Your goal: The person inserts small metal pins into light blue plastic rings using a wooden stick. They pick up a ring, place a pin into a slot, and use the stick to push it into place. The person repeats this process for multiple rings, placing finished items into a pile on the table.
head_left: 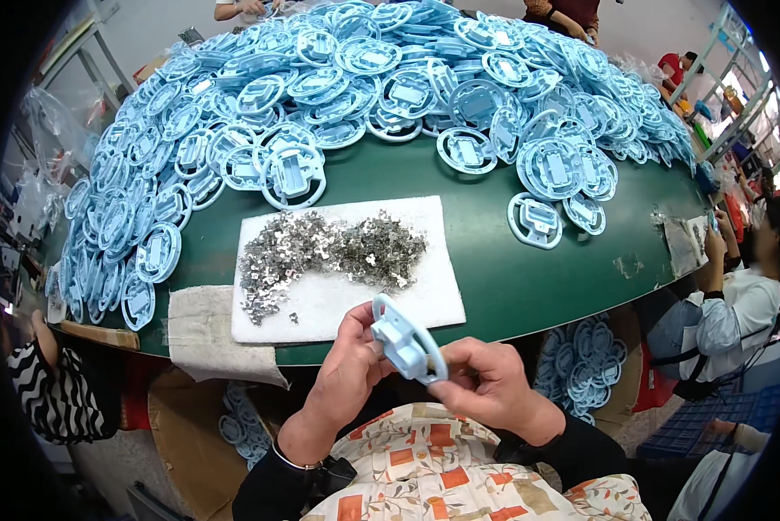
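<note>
Gripping on both sides now: left hand closed on the wheel's left side, right hand pinching its lower-right rim. Whether the right fingertips also hide something small, I can't tell. The wheel sits just on the near side of the board, its top overlapping the board's near edge in view, long axis slanting from upper left to lower right. Left hand is the nearer one to the silvery clips heaped on the board. And the wheel itself: pale blue, smooth, an oval ring seen tilted, boxy block at its middle. Beyond the board, a great pile of matching wheels, curving down the board's left across the green table.
</note>
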A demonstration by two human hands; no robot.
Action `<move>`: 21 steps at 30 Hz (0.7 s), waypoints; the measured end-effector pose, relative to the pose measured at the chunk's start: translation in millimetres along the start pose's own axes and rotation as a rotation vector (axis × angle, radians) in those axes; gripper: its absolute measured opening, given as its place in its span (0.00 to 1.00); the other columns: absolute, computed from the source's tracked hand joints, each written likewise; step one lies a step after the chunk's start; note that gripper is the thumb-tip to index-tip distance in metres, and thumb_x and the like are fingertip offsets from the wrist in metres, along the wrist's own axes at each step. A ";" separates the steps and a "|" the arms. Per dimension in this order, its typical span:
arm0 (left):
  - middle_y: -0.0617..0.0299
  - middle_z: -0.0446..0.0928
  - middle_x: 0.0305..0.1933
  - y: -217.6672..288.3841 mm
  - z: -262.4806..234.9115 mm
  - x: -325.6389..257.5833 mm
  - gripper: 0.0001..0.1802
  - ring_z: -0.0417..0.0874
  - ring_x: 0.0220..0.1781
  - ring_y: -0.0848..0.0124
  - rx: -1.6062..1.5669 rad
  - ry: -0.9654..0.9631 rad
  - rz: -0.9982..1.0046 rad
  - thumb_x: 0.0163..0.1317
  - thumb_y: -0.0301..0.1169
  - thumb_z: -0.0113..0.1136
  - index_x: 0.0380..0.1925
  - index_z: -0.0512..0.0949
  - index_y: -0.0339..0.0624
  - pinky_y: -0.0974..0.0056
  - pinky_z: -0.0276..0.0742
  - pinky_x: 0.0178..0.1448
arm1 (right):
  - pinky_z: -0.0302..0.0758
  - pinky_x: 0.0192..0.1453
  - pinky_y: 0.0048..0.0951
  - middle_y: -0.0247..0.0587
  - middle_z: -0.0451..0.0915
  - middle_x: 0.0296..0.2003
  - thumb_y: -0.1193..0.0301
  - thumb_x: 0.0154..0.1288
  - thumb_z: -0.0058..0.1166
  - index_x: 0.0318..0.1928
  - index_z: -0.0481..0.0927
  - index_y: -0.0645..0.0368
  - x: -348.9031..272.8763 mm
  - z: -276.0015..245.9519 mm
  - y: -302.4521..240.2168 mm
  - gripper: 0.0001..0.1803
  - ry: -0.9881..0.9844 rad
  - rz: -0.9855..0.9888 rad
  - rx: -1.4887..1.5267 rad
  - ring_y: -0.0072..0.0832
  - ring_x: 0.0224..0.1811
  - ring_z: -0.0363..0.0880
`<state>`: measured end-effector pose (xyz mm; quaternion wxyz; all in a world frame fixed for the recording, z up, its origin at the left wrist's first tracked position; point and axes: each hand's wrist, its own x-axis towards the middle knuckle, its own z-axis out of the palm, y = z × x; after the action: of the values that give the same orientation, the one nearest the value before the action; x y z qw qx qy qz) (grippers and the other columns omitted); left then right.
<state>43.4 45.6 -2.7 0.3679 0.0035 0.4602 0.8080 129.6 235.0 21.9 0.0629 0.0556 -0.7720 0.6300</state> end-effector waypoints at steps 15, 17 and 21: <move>0.62 0.83 0.43 26.2 -23.5 -3.5 0.14 0.80 0.42 0.81 0.462 -0.001 0.118 0.71 0.29 0.59 0.52 0.78 0.32 0.71 0.79 0.48 | 0.72 0.30 0.24 0.40 0.81 0.29 0.78 0.63 0.65 0.44 0.84 0.63 62.1 -15.5 30.1 0.09 0.151 -0.149 -0.533 0.23 0.24 0.75; 0.66 0.83 0.39 24.7 -31.7 -8.1 0.13 0.78 0.38 0.83 0.449 -0.011 0.074 0.68 0.30 0.58 0.48 0.80 0.33 0.72 0.77 0.43 | 0.76 0.32 0.30 0.41 0.83 0.31 0.76 0.63 0.65 0.43 0.85 0.60 70.0 -4.6 26.6 0.08 0.102 -0.068 -0.513 0.31 0.27 0.81; 0.68 0.81 0.36 30.7 -35.8 -17.4 0.12 0.77 0.37 0.83 0.604 -0.142 -0.014 0.64 0.26 0.57 0.45 0.81 0.33 0.72 0.76 0.43 | 0.79 0.33 0.33 0.42 0.84 0.33 0.75 0.63 0.65 0.41 0.85 0.58 91.9 27.9 17.6 0.07 -0.040 -0.091 -0.426 0.35 0.29 0.84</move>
<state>25.6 -0.7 5.3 0.3870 0.1657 0.6526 0.6300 35.3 210.5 14.8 0.0864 0.0884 -0.8855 0.4480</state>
